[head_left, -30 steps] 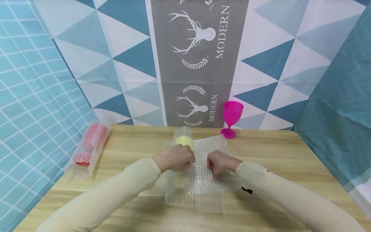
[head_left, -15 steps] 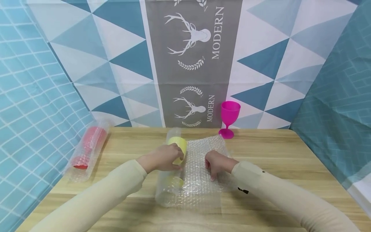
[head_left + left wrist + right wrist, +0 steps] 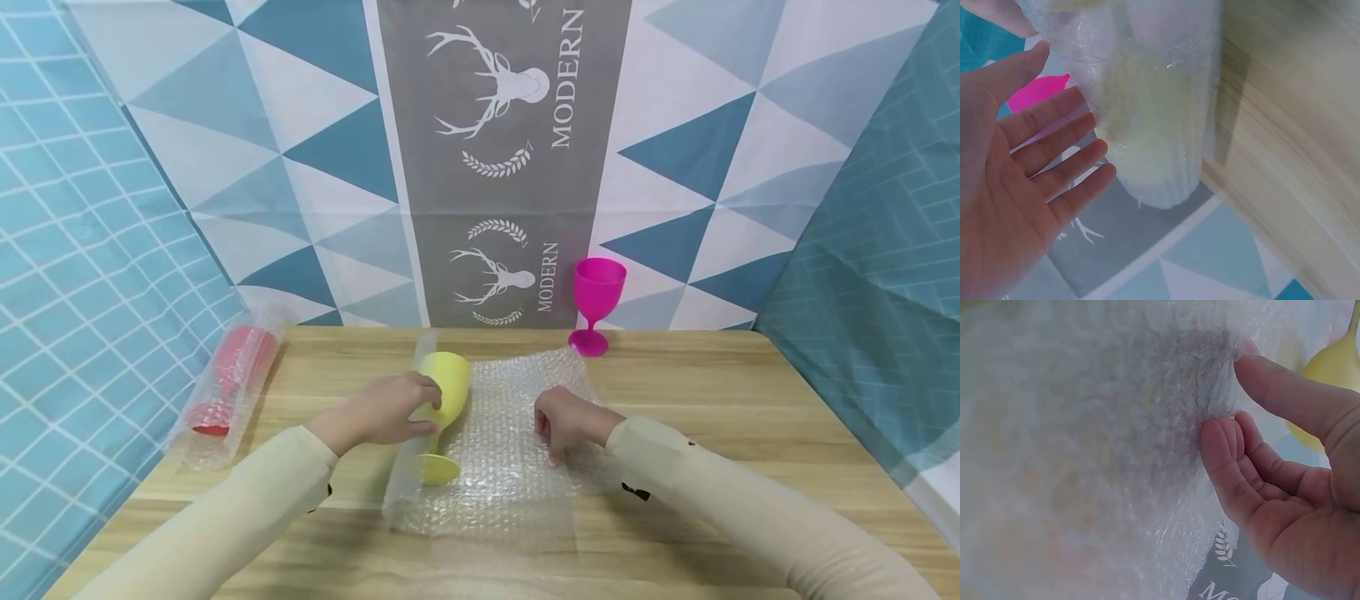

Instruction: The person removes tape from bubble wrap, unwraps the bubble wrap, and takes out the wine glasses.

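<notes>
A patterned cloth backdrop (image 3: 315,150) of blue and white triangles, with a grey stag band down the middle, hangs behind a pale wooden counter (image 3: 712,400). On the counter, near its middle, lies a sheet of clear bubble wrap (image 3: 502,458), flat on the right and curling up along its left edge. A yellow goblet (image 3: 442,400) lies on its side on the left part of that sheet, bowl toward the backdrop and foot toward the person, with the raised edge of the wrap just beside it.

The left hand (image 3: 382,410) rests against the goblet's bowl from the left; its grip is spread, and the left wrist view shows the fingers (image 3: 1054,156) straight and fanned against the plastic. The right hand (image 3: 564,421) sits on the flat part of the sheet, well to the right of the goblet, fingertips pressing down; in the right wrist view its fingers (image 3: 1235,462) are half curled against the wrap with the thumb on it, holding nothing round.

At the counter's far left lies a red goblet rolled in bubble wrap (image 3: 228,383). A pink goblet (image 3: 596,304) stands upright at the back, right of the stag band.
</notes>
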Demonstrator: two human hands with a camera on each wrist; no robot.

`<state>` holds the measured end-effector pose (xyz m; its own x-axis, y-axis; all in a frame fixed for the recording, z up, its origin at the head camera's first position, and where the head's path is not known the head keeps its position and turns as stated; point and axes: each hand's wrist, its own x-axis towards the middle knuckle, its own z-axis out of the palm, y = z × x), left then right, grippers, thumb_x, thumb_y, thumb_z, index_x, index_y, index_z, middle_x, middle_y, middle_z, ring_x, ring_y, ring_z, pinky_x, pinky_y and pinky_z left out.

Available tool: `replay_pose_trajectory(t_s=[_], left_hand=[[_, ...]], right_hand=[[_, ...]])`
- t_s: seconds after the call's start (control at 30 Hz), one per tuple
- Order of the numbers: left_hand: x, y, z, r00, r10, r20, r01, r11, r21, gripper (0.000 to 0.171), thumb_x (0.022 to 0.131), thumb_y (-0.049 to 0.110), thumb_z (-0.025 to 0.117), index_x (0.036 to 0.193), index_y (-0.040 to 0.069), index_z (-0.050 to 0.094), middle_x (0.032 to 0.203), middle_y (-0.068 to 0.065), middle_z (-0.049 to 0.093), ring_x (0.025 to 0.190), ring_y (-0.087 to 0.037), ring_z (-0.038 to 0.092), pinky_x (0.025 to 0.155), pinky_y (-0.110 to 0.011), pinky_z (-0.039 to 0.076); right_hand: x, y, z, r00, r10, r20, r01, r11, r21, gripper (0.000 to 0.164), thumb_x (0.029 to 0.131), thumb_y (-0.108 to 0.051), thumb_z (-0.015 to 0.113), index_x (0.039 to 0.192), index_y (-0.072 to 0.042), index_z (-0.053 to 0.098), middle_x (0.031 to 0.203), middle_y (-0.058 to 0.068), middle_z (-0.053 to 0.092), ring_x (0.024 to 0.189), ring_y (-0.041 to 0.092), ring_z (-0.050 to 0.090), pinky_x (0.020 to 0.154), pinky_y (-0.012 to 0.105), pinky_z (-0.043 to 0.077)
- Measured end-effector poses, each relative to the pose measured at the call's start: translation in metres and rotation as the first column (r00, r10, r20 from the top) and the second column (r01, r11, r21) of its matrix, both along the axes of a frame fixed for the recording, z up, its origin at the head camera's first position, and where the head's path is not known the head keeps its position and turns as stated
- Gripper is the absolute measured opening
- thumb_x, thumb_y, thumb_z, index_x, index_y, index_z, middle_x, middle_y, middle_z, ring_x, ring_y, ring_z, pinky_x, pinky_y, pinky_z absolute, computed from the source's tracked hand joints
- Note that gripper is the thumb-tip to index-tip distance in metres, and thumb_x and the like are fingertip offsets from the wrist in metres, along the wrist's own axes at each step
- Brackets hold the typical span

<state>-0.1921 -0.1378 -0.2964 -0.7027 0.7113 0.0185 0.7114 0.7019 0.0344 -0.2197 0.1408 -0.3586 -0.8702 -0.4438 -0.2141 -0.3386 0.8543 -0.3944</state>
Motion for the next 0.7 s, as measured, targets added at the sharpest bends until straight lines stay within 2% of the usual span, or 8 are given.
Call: replay_pose_trajectory(t_s=[0.43, 0.7], left_hand=[[0.006, -0.028, -0.009, 0.998, 0.046, -0.044, -0.044, 0.998, 0.038, 0.028, 0.086, 0.026, 0.07, 0.104, 0.006, 0.067, 0.122, -0.013, 0.065, 0.114, -0.031, 0.061, 0.096, -0.045, 0.051], [0.011, -0.051, -0.019, 0.983, 0.179, -0.042, -0.176, 0.982, 0.074, 0.038, 0.087, 0.029, 0.068, 0.114, 0.002, 0.064, 0.129, -0.019, 0.06, 0.121, -0.037, 0.056, 0.101, -0.051, 0.047]], right_hand=[[0.0, 0.002, 0.001, 1.0, 0.028, -0.007, -0.028, 1.0, -0.004, 0.037, 0.053, -0.001, 0.09, 0.078, -0.006, 0.064, 0.077, 0.003, 0.064, 0.07, 0.01, 0.054, 0.063, 0.02, 0.048], [0.001, 0.001, 0.002, 1.0, 0.011, 0.0, -0.011, 1.0, -0.013, 0.037, 0.053, 0.0, 0.09, 0.078, -0.006, 0.064, 0.077, 0.004, 0.063, 0.07, 0.011, 0.053, 0.063, 0.021, 0.047]])
